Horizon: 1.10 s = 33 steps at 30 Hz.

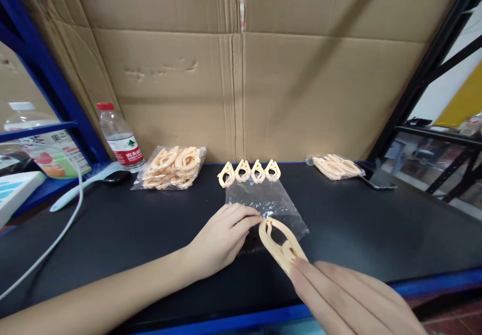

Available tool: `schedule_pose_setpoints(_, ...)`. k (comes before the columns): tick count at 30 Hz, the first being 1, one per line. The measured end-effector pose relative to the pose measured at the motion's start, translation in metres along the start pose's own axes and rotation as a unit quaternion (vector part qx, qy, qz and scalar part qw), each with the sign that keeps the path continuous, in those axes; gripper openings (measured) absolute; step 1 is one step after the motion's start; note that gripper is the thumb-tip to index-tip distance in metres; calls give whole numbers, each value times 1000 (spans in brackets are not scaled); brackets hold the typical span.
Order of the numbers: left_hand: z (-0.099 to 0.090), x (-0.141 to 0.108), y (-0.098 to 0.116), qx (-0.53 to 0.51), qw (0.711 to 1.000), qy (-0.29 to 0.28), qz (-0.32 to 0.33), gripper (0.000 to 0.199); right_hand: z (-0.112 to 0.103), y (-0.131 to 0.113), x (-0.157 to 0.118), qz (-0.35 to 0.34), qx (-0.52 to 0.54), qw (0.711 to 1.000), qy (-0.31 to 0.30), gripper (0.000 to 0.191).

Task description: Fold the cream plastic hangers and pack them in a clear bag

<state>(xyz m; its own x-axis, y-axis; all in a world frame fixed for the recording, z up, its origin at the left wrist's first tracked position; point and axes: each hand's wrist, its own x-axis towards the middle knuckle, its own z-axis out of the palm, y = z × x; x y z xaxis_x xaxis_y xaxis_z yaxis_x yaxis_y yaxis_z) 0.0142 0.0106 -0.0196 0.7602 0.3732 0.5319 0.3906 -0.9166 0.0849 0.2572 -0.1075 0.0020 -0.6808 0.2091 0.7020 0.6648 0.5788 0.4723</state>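
My right hand (350, 297) holds a cream plastic clip (279, 243) by its near end, its tip at the mouth of a clear plastic bag (269, 204) lying flat on the black table (113, 224). My left hand (222, 237) rests on the bag's near left edge, fingertips touching the clip's tip. Several more cream clips (249, 171) stand in a row just beyond the bag.
A filled bag of clips (172, 166) lies back left, another bag of clips (335, 166) back right. A water bottle (120, 139), a white brush (81, 187), a white cable (56, 234) and a phone (378, 180) are around. A cardboard wall (241, 64) backs the table.
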Motion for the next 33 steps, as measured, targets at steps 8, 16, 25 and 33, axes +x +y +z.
schedule_pose_setpoints(8, 0, -1, 1, -6, 1000, 12, 9, 42, 47, -10, 25, -55, -16, 996, -69, 30)
schedule_pose_setpoints(16, -2, -1, 0, -22, 1000, -8, 1, 44, 84, 2, 38, -9, -77, 974, -213, 19)
schedule_pose_setpoints(25, -2, 1, 0, -12, 1000, -7, 6, 44, 93, 0, 43, 70, -92, 938, -328, 23)
schedule_pose_setpoints(33, -1, -1, 1, -14, 1000, -12, -2, 42, 104, -2, 40, 106, -136, 922, -346, 31)
